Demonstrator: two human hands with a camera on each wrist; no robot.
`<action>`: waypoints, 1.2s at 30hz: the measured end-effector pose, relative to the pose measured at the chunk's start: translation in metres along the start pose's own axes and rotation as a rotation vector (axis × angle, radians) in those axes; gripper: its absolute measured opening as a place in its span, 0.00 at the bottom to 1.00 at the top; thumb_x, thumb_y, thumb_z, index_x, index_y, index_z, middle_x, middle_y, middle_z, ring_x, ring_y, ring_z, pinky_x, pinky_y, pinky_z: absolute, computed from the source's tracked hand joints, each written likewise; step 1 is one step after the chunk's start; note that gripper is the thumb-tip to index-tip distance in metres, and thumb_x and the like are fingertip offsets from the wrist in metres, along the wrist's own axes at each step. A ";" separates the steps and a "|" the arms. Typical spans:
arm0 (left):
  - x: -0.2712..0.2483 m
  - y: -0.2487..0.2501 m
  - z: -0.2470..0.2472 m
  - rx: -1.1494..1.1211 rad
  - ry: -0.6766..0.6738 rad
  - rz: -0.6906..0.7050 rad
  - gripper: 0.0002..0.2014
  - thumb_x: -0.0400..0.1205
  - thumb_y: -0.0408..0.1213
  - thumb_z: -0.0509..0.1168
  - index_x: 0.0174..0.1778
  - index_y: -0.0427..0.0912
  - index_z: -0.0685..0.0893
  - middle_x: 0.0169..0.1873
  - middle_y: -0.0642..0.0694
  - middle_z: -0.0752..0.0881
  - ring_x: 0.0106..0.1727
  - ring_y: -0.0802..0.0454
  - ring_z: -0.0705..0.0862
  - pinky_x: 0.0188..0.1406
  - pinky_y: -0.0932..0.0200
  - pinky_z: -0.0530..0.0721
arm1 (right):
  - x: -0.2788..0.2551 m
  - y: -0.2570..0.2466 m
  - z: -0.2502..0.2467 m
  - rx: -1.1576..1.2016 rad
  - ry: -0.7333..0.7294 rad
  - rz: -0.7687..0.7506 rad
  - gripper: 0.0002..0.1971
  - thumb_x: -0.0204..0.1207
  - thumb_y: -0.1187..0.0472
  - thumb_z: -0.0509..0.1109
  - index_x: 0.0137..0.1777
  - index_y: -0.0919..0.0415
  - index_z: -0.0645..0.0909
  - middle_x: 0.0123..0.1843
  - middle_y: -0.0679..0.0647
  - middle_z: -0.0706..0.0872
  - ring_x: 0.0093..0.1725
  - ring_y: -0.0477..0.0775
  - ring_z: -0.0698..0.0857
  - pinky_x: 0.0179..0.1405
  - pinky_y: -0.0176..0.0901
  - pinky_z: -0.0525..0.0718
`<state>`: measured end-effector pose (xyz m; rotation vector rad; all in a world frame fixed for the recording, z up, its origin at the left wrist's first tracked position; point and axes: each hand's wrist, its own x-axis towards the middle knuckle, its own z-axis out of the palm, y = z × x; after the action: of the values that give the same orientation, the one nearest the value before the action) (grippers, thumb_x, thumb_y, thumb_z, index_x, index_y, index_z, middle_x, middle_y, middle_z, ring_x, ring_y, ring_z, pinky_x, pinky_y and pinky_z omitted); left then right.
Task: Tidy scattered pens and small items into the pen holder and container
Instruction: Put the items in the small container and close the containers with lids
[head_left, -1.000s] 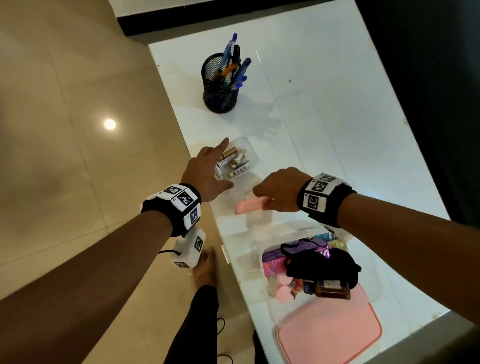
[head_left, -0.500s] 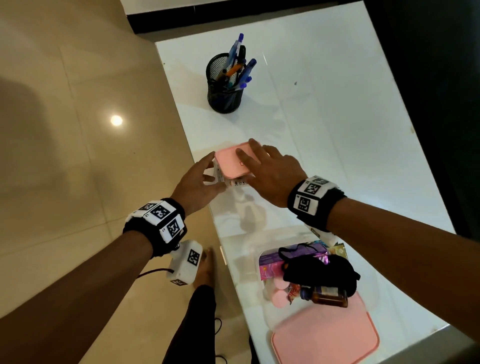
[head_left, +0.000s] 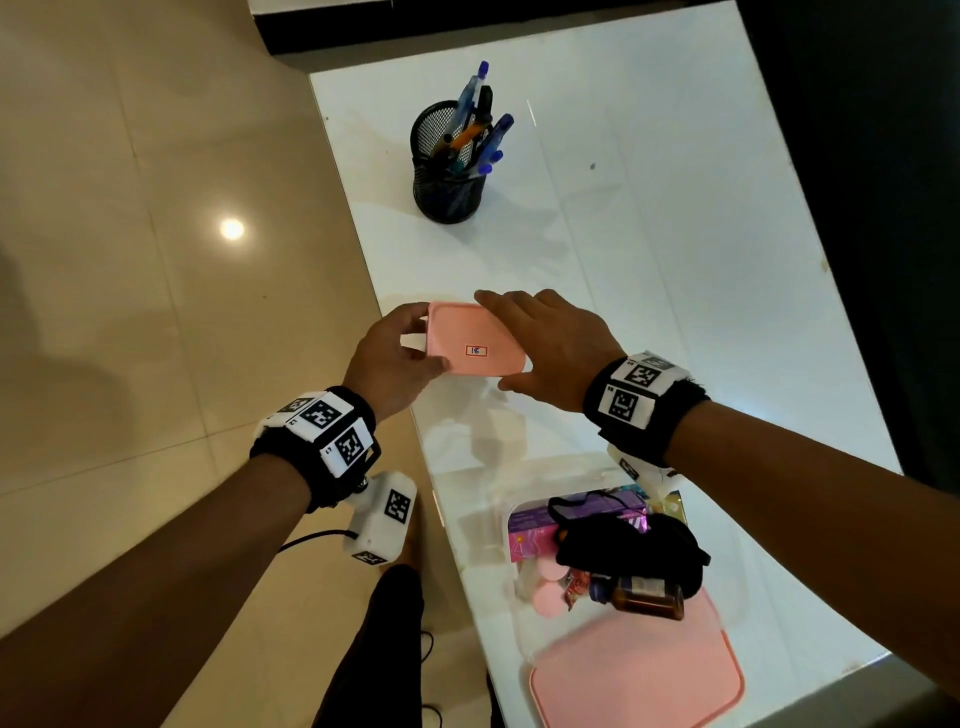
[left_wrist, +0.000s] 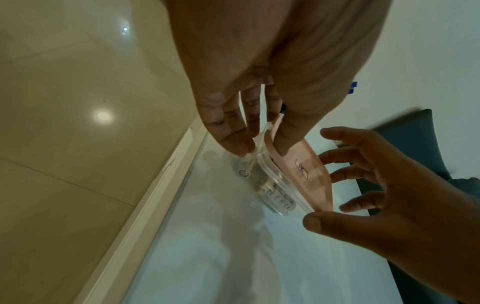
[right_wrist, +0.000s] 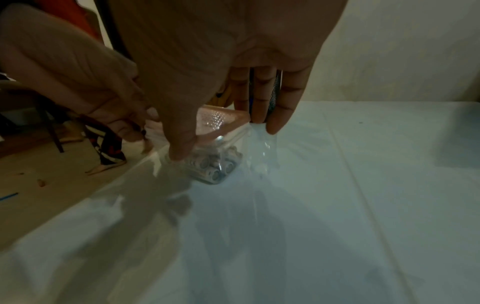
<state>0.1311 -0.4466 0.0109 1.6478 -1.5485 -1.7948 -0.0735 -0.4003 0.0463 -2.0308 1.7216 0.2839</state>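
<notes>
A small clear container (left_wrist: 272, 195) with batteries inside stands near the table's left edge, with a pink lid (head_left: 475, 345) lying on it. My left hand (head_left: 400, 358) pinches its left side, thumb on the lid and fingers against the clear rim (left_wrist: 253, 158). My right hand (head_left: 545, 348) spans the lid's right side with straight, spread fingers; its thumb (left_wrist: 317, 222) touches the near corner. The black mesh pen holder (head_left: 449, 176) with several pens stands farther back. In the right wrist view the lid (right_wrist: 221, 121) sits over the batteries (right_wrist: 213, 166).
A larger clear container (head_left: 524, 613) holding a black pouch, a brown bottle and pink items sits at the near end, its big pink lid (head_left: 639, 680) beside it. The table's left edge (head_left: 410, 415) drops to a tiled floor. White tabletop stretches to the right.
The right hand carried the pink lid from the tabletop onto the small container. The left hand shifted from the open container's side to pinching lid and rim together.
</notes>
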 end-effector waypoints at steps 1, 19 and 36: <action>-0.001 0.000 0.000 -0.011 -0.001 -0.008 0.32 0.73 0.24 0.74 0.71 0.50 0.76 0.58 0.51 0.81 0.43 0.50 0.86 0.42 0.59 0.86 | 0.003 0.000 -0.001 0.014 -0.028 -0.001 0.49 0.67 0.46 0.80 0.83 0.51 0.57 0.74 0.50 0.73 0.64 0.58 0.75 0.48 0.55 0.85; 0.007 0.009 -0.009 -0.254 -0.022 -0.183 0.24 0.73 0.24 0.75 0.63 0.48 0.86 0.45 0.47 0.85 0.45 0.47 0.88 0.44 0.50 0.91 | 0.023 -0.005 -0.015 -0.152 -0.189 -0.004 0.45 0.62 0.53 0.84 0.77 0.57 0.65 0.67 0.52 0.74 0.55 0.61 0.81 0.36 0.48 0.73; 0.004 0.018 0.002 -0.106 0.062 -0.211 0.22 0.74 0.18 0.70 0.57 0.48 0.86 0.43 0.40 0.81 0.45 0.41 0.87 0.38 0.50 0.92 | 0.025 -0.012 -0.021 -0.125 -0.232 -0.012 0.43 0.61 0.56 0.85 0.75 0.59 0.68 0.66 0.55 0.75 0.56 0.61 0.83 0.38 0.48 0.74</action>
<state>0.1206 -0.4557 0.0225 1.8544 -1.2716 -1.8724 -0.0596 -0.4307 0.0557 -2.0040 1.5827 0.6117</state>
